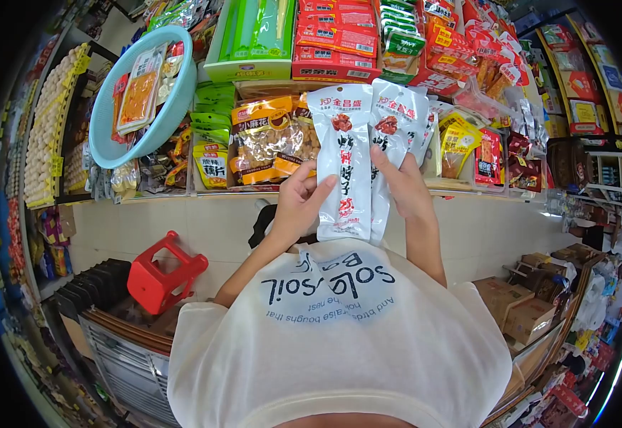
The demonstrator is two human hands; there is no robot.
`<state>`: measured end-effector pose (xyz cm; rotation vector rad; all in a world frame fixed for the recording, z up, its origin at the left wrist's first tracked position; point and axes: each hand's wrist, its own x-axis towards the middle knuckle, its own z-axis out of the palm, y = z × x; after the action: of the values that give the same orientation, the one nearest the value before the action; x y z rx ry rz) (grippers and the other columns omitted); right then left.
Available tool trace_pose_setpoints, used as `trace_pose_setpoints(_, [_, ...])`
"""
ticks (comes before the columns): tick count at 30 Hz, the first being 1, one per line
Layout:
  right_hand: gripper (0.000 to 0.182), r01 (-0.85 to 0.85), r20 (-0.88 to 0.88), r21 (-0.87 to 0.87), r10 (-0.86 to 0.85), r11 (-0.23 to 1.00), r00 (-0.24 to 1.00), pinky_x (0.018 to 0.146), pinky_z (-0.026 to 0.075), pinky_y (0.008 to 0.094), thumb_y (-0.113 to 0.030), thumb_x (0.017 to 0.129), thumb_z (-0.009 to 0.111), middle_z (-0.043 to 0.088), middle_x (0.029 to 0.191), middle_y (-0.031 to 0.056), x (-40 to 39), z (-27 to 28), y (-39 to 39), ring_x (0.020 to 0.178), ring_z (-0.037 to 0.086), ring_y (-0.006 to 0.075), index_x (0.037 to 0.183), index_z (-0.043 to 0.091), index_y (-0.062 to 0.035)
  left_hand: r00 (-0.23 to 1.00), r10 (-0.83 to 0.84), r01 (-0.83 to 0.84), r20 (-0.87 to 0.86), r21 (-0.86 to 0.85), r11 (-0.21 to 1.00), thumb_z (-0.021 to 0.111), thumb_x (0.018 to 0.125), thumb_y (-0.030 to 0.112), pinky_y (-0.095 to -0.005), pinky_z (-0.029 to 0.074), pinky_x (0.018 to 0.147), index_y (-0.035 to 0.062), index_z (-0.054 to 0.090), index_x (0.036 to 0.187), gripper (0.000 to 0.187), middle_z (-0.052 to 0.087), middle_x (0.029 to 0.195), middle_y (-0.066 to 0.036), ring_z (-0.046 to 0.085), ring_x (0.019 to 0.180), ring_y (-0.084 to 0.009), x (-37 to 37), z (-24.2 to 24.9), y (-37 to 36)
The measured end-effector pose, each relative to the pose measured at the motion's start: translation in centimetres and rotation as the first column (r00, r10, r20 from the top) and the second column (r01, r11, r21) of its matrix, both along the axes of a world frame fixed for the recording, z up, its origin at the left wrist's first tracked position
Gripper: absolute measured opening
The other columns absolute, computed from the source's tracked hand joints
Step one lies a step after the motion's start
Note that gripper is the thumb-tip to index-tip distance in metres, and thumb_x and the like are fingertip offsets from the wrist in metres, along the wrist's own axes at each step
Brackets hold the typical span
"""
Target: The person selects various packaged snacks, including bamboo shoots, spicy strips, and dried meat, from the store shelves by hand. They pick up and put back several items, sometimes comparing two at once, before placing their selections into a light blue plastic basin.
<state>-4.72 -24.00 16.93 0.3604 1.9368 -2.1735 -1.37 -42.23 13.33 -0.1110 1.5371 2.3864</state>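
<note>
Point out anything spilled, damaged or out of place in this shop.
No spill or damage shows. The round light-blue plastic basin looks odd, perched among snack packets; whether the red plastic stool has tipped, I cannot tell.

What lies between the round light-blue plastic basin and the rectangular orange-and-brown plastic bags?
Green plastic packets lie between the basin and bags, in the head view.

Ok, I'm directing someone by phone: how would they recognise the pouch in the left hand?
Beyond the white T-shirt, find the snack display. In front of it, the left hand pinches a long white pouch with black and red print. Unlike the matching pouch in the right hand, this one lies in front, overlapping its neighbour's edge.
</note>
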Motion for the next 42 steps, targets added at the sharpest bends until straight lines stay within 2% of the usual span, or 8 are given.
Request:
trace_pose_setpoints(4, [0.050,-0.019,-0.008,0.014,0.019,1.000,1.000,0.086,0.046,0.0294,-0.035,0.088,0.070,0.064,0.109,0.0075,-0.3,-0.4,0.3,0.098,0.057,0.0140,0.119,0.058,0.0018,1.000,0.000,0.000,-0.002,0.008,1.000,0.059,0.095,0.009,-0.0202,0.050,0.073,-0.0010,0.052,0.118,0.026,0.070,0.098,-0.011,0.063,0.083,-0.0059,-0.1,0.0,0.0])
trace_pose_setpoints(6, [0.056,-0.101,0.072,-0.032,0.104,0.994,0.992,0.096,0.042,0.0314,-0.031,0.090,0.068,0.057,0.124,0.0105,-0.4,-0.2,0.5,0.112,0.054,0.0169,0.129,0.048,0.0033,1.000,0.004,-0.004,-0.005,0.011,1.000,0.059,0.095,0.009,-0.0203,0.050,0.073,-0.0010,0.052,0.118,0.026,0.070,0.098,-0.011,0.063,0.083,-0.0059,-0.1,0.0,0.0])
trace_pose_setpoints(22, [0.060,-0.194,0.026,-0.009,0.194,0.981,0.981,0.089,0.049,0.0330,-0.012,0.077,0.079,0.062,0.116,0.0113,-1.7,0.0,0.5,0.103,0.061,0.0196,0.127,0.050,0.0022,0.999,0.009,-0.010,-0.039,-0.006,1.000,0.059,0.095,0.009,-0.0201,0.049,0.074,-0.0012,0.053,0.116,0.024,0.070,0.099,-0.010,0.062,0.084,-0.0055,-1.2,-0.4,0.0])
trace_pose_setpoints(28, [0.044,-0.095,-0.149,0.113,0.111,0.989,0.983,0.083,0.050,0.0292,-0.009,0.078,0.077,0.066,0.106,0.0078,-2.6,-0.2,3.5,0.092,0.063,0.0149,0.116,0.058,0.0020,0.997,0.068,-0.070,-0.048,-0.031,0.997,0.059,0.095,0.010,-0.0198,0.049,0.070,-0.0010,0.054,0.115,0.023,0.070,0.097,-0.010,0.063,0.082,-0.0057,-1.6,-0.6,-0.1])
trace_pose_setpoints(31, [0.036,0.200,-0.199,0.137,-0.171,0.970,0.965,0.076,0.051,0.0286,-0.012,0.077,0.078,0.068,0.096,0.0058,-3.5,0.5,6.1,0.083,0.063,0.0129,0.107,0.062,0.0018,0.988,0.153,-0.154,-0.025,-0.018,0.988,0.059,0.096,0.012,-0.0199,0.050,0.068,-0.0011,0.054,0.115,0.024,0.070,0.095,-0.010,0.064,0.078,-0.0067,-2.0,-0.8,-0.6])
trace_pose_setpoints(36, [0.030,0.489,-0.472,0.481,-0.255,0.728,0.844,0.073,0.051,0.0278,-0.011,0.079,0.076,0.069,0.091,0.0065,-4.6,-0.4,11.3,0.079,0.063,0.0127,0.103,0.063,0.0022,0.969,0.244,-0.244,0.042,-0.011,0.970,0.059,0.095,0.011,-0.0203,0.050,0.066,-0.0008,0.055,0.115,0.024,0.070,0.093,-0.010,0.064,0.076,-0.0070,-2.3,-0.9,-1.0])
trace_pose_setpoints(40, [0.029,0.359,-0.346,0.470,-0.206,0.807,0.916,0.073,0.051,0.0278,-0.009,0.081,0.075,0.069,0.092,0.0082,-5.0,-2.3,13.0,0.079,0.063,0.0125,0.103,0.062,0.0036,0.963,0.259,-0.261,0.070,0.012,0.965,0.060,0.094,0.011,-0.0201,0.050,0.064,-0.0014,0.055,0.114,0.024,0.070,0.091,-0.011,0.064,0.074,-0.0072,-2.5,-1.2,-0.9])
trace_pose_setpoints(42, [0.028,0.288,-0.240,0.246,-0.230,0.926,0.943,0.074,0.051,0.0273,-0.006,0.082,0.072,0.069,0.094,0.0087,-5.8,-4.8,14.2,0.080,0.063,0.0118,0.106,0.061,0.0046,0.965,0.252,-0.254,0.072,0.009,0.967,0.060,0.094,0.010,-0.0202,0.050,0.064,-0.0013,0.055,0.114,0.024,0.070,0.091,-0.011,0.064,0.074,-0.0072,-2.3,-1.1,-1.0])
